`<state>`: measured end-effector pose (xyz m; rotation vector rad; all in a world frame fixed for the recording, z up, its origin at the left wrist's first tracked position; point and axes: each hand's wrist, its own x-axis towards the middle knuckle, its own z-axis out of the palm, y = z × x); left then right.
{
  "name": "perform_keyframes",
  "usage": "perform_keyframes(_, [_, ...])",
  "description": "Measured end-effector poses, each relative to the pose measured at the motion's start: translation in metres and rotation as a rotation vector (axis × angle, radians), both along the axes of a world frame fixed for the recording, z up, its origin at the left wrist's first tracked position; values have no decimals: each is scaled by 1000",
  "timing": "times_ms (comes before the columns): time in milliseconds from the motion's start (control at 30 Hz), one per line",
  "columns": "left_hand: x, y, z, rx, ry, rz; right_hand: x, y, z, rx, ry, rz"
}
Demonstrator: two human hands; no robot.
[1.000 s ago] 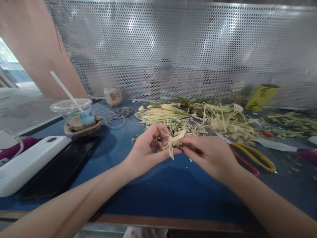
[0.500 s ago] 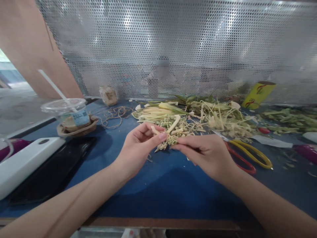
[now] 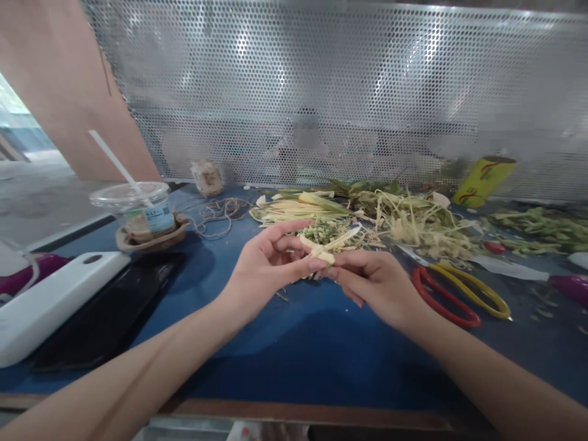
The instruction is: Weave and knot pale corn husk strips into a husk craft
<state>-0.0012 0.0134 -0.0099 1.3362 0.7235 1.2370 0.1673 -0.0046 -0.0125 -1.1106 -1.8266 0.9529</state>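
A small pale yellow piece of folded leaf strips (image 3: pixel 325 252) is pinched between my two hands over the blue table. My left hand (image 3: pixel 271 260) grips its left and lower side with thumb and fingers. The thumb and fingertips of my right hand (image 3: pixel 374 278) close on its right end. Just behind the hands lies a heap of small greenish cut pieces (image 3: pixel 328 229). Long pale leaf strips (image 3: pixel 294 208) are bundled beyond that heap.
Scissors with red and yellow handles (image 3: pixel 448 294) lie right of my right hand. Tangled leaves (image 3: pixel 408 220) and a yellow can (image 3: pixel 484 180) are behind. At left are a plastic cup (image 3: pixel 149 211), string (image 3: pixel 220 214), a black phone (image 3: pixel 110 312) and a white device (image 3: pixel 59 300).
Both hands have drawn closer together and now hold the pale strips slightly nearer, with the strips turned and crossing. The whole view has shifted a little, so the table items appear farther right.
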Motion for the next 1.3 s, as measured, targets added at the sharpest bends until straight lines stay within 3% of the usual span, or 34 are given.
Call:
perform_keyframes(200, [2,-4,-4,208,121,133,-2,2,-5,31,-27,12])
perform_keyframes(300, [3,-6,-6,223,125,201,-3,2,-6,19,-59,46])
perform_keyframes(467, [1,-8,-7,233,69,189,-2,3,-4,11,-107,33])
perform_keyframes(600, [0,-7,-3,306,37,150,-1,4,-2,-48,-72,106])
perform_keyframes(800, [0,-6,2,109,-42,9,1,4,-3,-104,12,244])
perform_keyframes(1000, [0,-7,3,-144,-78,-79,2,9,-8,-256,100,297])
perform_keyframes(1300, [-3,-6,3,-94,-91,-158,3,8,-8,-431,208,434])
